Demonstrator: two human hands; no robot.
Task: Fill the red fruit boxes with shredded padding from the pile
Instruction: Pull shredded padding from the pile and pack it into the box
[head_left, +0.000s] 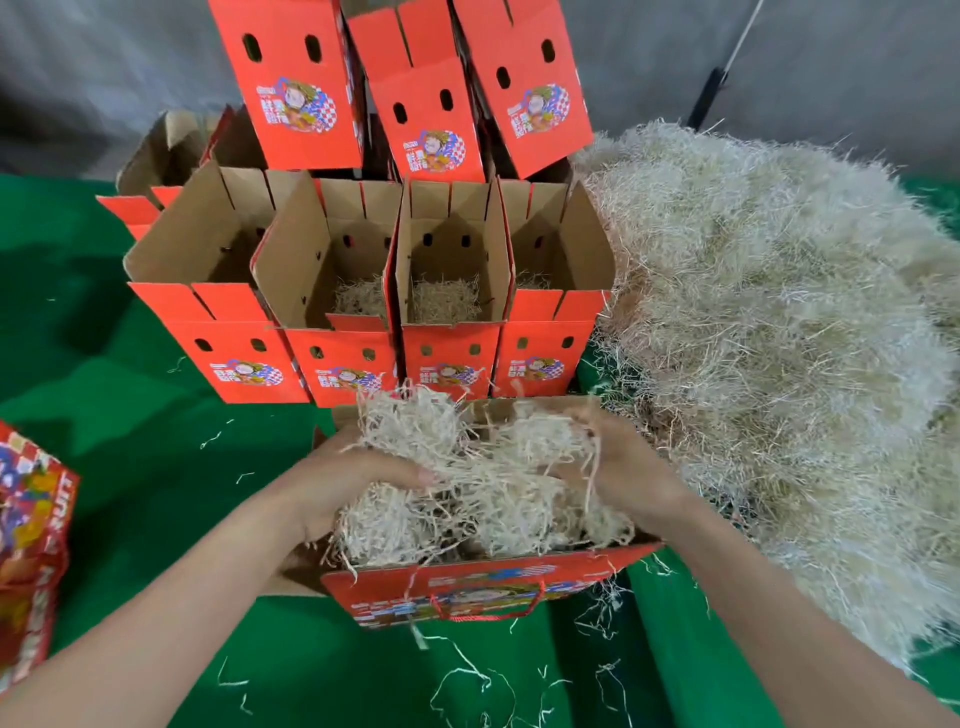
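left hand (358, 475) and right hand (623, 470) apparently grip shredded padding (488, 499) in the near red box (467, 592).

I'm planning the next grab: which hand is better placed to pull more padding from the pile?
Probably the right hand: the pile lies beside it; the left hand, also holding padding, is across the box.

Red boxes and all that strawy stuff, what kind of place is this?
Probably a fruit-packing workplace: rows of open red boxes, a big pile of shredded padding beside them, and the left hand and right hand gripping padding over the nearest box.
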